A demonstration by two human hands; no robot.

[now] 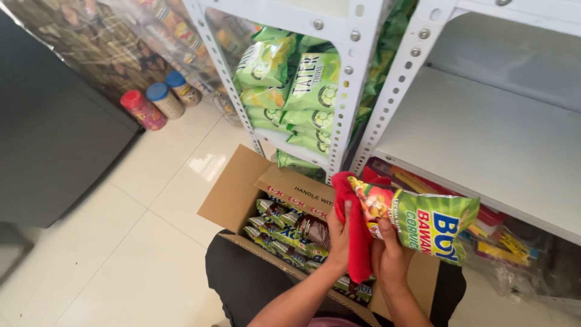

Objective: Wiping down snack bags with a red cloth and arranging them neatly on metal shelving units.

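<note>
Left hand (pixel 340 239) gripping soft red cloth (pixel 357 233), right hand (pixel 387 251) clasping glossy green-red foil snack bag (pixel 423 224): wipe w/ light strokes, bag held firm, no crushing.

The red cloth (pixel 357 242) is hiding part of the snack bag (pixel 417 221) and most left hand (pixel 339 239) fingers. The cardboard box (pixel 236 194) is running behind both forearms, and the far jars (pixel 163 100) are looking blurred.

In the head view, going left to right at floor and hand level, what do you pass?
Dark cabinet → red-lidded jar → blue-lidded jars → open cardboard box → left hand with red cloth → right hand → green snack bag.
</note>
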